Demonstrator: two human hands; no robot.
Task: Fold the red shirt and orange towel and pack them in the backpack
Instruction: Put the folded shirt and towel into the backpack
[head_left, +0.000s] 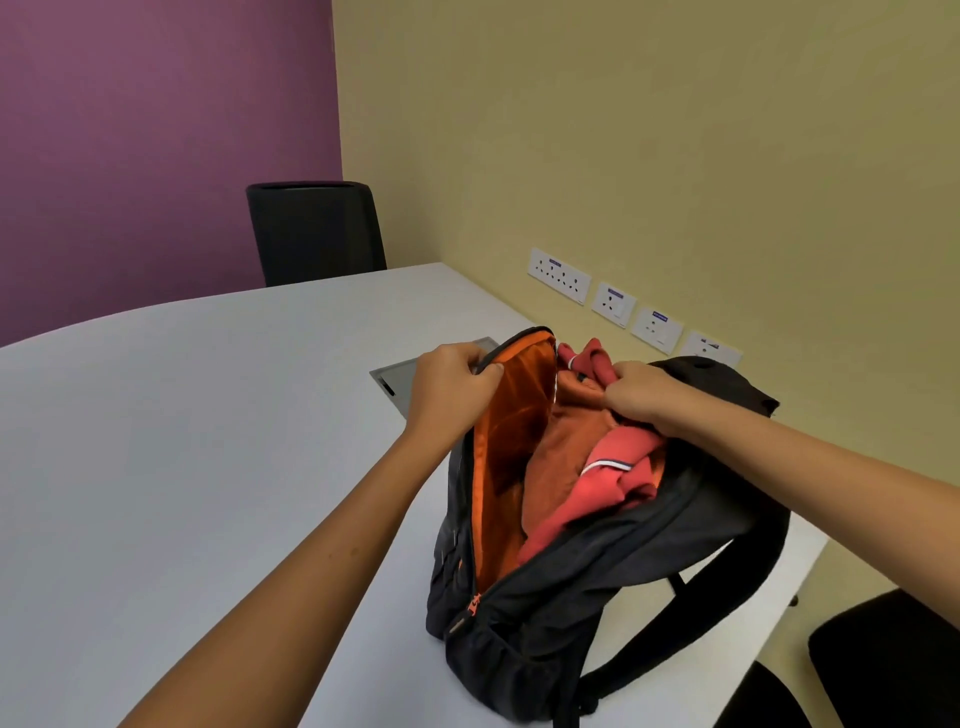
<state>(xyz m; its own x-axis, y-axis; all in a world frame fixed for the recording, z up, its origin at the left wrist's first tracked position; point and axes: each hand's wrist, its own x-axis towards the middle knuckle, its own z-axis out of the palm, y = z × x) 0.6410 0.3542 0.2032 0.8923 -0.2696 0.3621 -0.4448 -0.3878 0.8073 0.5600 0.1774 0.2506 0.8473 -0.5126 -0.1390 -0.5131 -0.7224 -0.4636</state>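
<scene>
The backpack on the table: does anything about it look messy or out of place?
Yes. The red shirt sits bunched in the open backpack, a bit of it poking above the top rim by the right hand. The orange towel lies rumpled beside it. The left hand holds the flap.

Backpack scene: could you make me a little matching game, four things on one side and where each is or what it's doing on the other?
Things:
1. left hand
2. right hand
3. red shirt
4. chair

States:
A. lying in the open backpack
B. standing at the table's far end
C. gripping the backpack's orange-lined flap
D. gripping red cloth at the backpack's top

Pairs: 1-C, 2-D, 3-A, 4-B
</scene>
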